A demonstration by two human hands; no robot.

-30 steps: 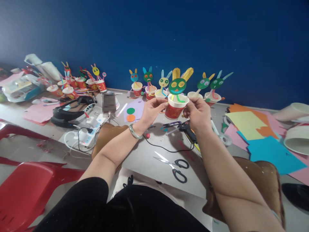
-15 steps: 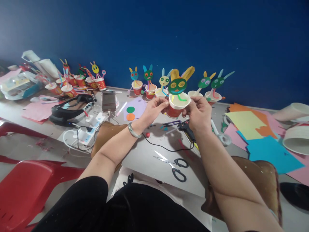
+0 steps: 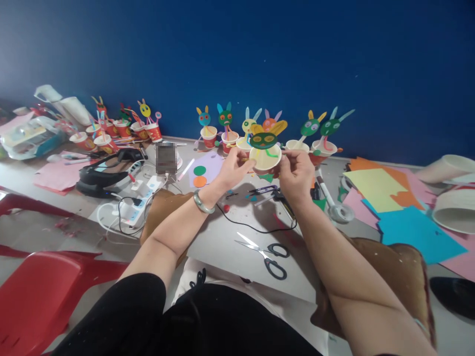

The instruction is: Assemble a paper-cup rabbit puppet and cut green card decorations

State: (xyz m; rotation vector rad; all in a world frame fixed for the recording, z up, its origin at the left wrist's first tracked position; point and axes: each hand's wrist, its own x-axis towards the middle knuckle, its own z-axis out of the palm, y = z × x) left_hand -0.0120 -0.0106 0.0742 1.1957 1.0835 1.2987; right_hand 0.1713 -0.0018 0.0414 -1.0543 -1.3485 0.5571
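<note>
Over the desk I hold a paper cup (image 3: pixel 265 160) with a paper puppet standing up from it. The puppet has a dark green oval face (image 3: pixel 263 141) with yellow eyes and yellow ears. Its mouth leans toward me, showing the white inside with a green strip and a yellow strip. My left hand (image 3: pixel 234 170), a bangle on its wrist, closes at the cup's left side. At the right side my right hand (image 3: pixel 297 173) pinches close to the rim; its fingertips are partly hidden. Below lie black-handled scissors (image 3: pixel 265 254) with parted blades.
Several finished cup puppets (image 3: pixel 224 123) line the blue wall, with more at the left. A glue gun's cord (image 3: pixel 256 228) crosses the desk. Coloured paper (image 3: pixel 415 237) and a tape roll (image 3: pixel 343 213) lie right. A power strip (image 3: pixel 143 202) and headset (image 3: pixel 107 173) are left.
Both hands have moved a little to the left with the cup. Its mouth has tipped toward me, so the puppet's face looks flatter and the red outside is largely out of sight.
</note>
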